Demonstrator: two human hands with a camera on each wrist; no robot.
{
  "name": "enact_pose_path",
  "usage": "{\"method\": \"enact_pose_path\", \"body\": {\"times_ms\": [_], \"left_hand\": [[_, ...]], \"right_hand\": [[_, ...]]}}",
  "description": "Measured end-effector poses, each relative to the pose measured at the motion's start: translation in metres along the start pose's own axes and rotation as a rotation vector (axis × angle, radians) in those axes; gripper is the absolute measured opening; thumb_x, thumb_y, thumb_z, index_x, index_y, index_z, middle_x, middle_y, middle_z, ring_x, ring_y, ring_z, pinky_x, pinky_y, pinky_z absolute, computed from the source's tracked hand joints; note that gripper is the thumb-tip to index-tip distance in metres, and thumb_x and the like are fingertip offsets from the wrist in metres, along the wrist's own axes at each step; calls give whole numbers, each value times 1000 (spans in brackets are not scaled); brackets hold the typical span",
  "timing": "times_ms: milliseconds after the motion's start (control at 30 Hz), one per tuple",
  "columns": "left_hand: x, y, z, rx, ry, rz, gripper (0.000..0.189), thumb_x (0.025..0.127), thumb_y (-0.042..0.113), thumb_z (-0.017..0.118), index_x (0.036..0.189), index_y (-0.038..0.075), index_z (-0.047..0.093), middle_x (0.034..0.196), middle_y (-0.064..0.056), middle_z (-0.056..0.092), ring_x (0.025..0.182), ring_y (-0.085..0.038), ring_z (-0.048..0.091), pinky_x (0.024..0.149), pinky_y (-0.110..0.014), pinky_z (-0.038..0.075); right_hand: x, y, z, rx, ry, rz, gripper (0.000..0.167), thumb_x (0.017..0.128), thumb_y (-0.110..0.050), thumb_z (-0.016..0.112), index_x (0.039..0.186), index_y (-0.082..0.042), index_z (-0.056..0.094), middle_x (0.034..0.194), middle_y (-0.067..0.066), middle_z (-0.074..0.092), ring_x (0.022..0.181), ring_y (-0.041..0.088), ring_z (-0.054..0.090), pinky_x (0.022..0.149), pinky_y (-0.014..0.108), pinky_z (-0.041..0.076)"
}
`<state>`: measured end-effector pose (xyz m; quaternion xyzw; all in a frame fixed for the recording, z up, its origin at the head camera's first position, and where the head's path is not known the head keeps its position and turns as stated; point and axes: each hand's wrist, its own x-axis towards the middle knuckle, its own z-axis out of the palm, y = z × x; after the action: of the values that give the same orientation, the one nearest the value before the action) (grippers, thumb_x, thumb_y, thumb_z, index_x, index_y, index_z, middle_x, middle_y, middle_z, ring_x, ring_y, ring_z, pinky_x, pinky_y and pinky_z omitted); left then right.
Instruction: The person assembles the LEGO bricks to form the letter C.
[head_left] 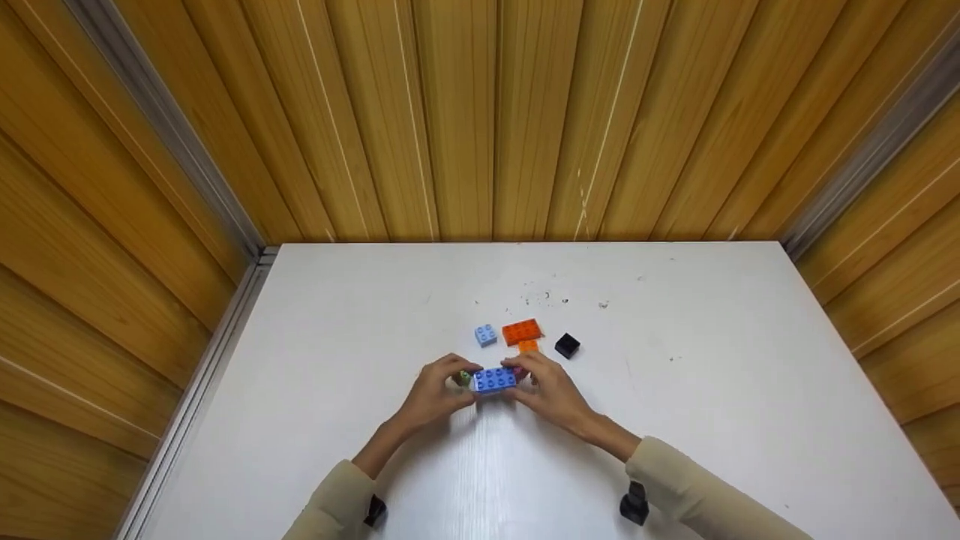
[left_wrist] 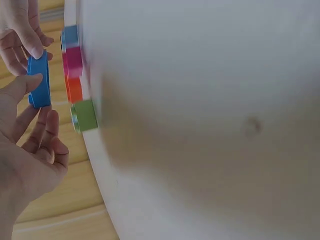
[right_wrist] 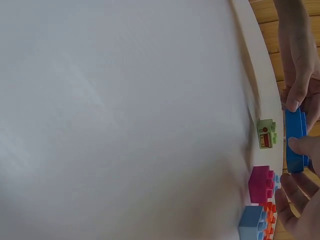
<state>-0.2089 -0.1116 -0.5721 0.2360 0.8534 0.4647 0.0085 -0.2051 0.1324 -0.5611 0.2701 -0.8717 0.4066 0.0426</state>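
A blue toy building brick (head_left: 495, 380) with studs on top is held level between both hands, raised off the white table. My left hand (head_left: 437, 388) pinches its left end between thumb and fingers. At the opposite end, my right hand (head_left: 553, 391) grips it the same way. Below and behind the held brick stand a green brick (right_wrist: 266, 134), which bears a printed picture, and a pink brick (right_wrist: 259, 184). In the head view the fingers partly hide both of these.
Beyond the hands lie a light blue brick (head_left: 486, 334), a red-orange brick (head_left: 522, 331), a small orange brick (head_left: 528, 346) and a black block (head_left: 568, 346). The white table (head_left: 360, 315) meets wood-patterned walls (head_left: 465, 120) at the back and sides.
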Motion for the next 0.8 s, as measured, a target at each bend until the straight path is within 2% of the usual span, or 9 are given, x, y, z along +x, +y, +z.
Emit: {"method": "enact_pose_path", "body": {"times_ms": [133, 267, 333, 433, 600, 800], "left_hand": [[-3, 6, 11, 48, -107, 17, 35, 84, 7, 81, 118, 7, 74, 107, -8, 72, 92, -22, 64, 84, -30, 53], [-4, 7, 23, 105, -184, 39, 35, 83, 13, 83, 117, 7, 75, 104, -7, 73, 89, -17, 62, 81, -24, 49], [-5, 7, 27, 118, -206, 50, 36, 83, 13, 84, 116, 6, 75, 102, -8, 73, 86, -16, 61, 78, -22, 48], [-6, 7, 31, 127, -242, 32, 35, 84, 16, 84, 117, 7, 75, 101, -6, 72, 84, -12, 59, 74, -18, 47], [-4, 10, 36, 138, -272, 12, 35, 87, 24, 82, 118, 9, 75, 103, -4, 72, 85, -10, 59, 74, -17, 47], [-1, 13, 39, 168, -294, 4, 35, 89, 29, 80, 119, 12, 75, 105, -1, 72, 87, -9, 58, 76, -17, 47]], "right_hand": [[-21, 5, -9, 18, -71, 30, 40, 85, -7, 82, 123, -5, 69, 114, 10, 69, 93, 27, 66, 79, 31, 56], [-38, 8, -13, -31, -108, 55, 37, 84, -9, 82, 119, -7, 71, 114, 7, 70, 100, 26, 64, 89, 37, 54], [-43, 10, -13, -56, -106, 58, 35, 83, -10, 83, 116, -9, 72, 112, 5, 71, 103, 24, 61, 92, 36, 52], [-48, 12, -11, -74, -95, 59, 35, 80, -11, 86, 114, -10, 74, 108, 2, 72, 103, 22, 58, 93, 33, 49], [-54, 16, -13, -63, -105, 67, 37, 80, -16, 87, 114, -11, 74, 108, 1, 73, 102, 21, 58, 93, 32, 49], [-56, 25, -32, -58, -118, 79, 39, 84, -25, 84, 118, -8, 72, 110, 5, 73, 102, 24, 63, 93, 35, 51]]}}
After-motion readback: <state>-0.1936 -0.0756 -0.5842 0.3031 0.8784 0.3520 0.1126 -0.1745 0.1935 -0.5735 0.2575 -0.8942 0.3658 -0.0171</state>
